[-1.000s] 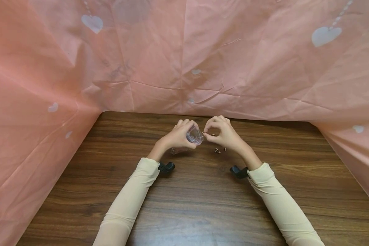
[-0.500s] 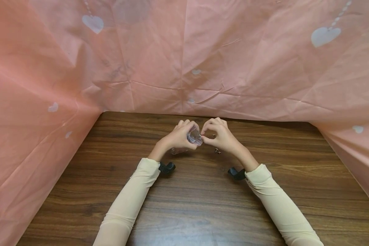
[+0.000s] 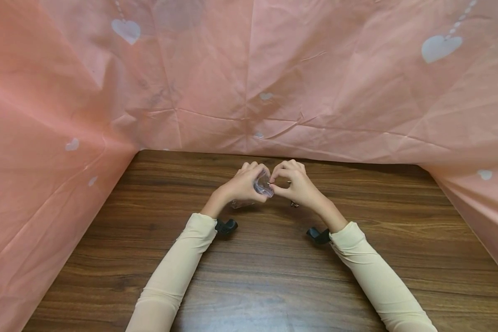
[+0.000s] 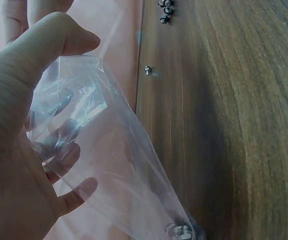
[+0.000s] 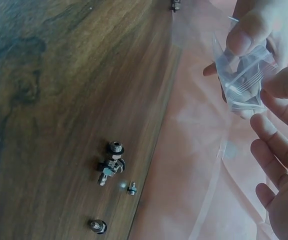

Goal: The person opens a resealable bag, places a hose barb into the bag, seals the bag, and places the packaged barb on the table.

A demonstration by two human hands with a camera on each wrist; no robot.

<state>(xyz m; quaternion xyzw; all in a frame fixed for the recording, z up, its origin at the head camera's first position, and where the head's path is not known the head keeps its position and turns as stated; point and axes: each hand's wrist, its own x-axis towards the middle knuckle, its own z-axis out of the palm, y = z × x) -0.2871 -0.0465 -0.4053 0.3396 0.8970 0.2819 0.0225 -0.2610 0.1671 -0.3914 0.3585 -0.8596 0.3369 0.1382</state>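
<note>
My left hand (image 3: pixel 241 185) grips a clear zip bag (image 4: pixel 124 160) near its top, thumb and fingers curled round so the mouth gapes. Several small metal screws (image 4: pixel 180 231) lie in the bag's bottom corner. My right hand (image 3: pixel 295 185) has its thumb and index finger pinched together right at the bag's mouth (image 5: pixel 251 85). A tiny shiny screw (image 3: pixel 269 184) shows at those fingertips; most of it is hidden. The other right fingers are loosely bent in the right wrist view.
Below the right hand, a small cluster of metal screws (image 5: pixel 112 162) lies on the wooden table (image 3: pixel 249 267). Single screws (image 5: pixel 132 188) lie close by. A pink cloth (image 3: pixel 216 83) with pale hearts walls off the back and sides.
My right hand has moved slightly left, bringing the pinched screw from beside the bag to its mouth. The left hand has stayed nearly still with the bag.
</note>
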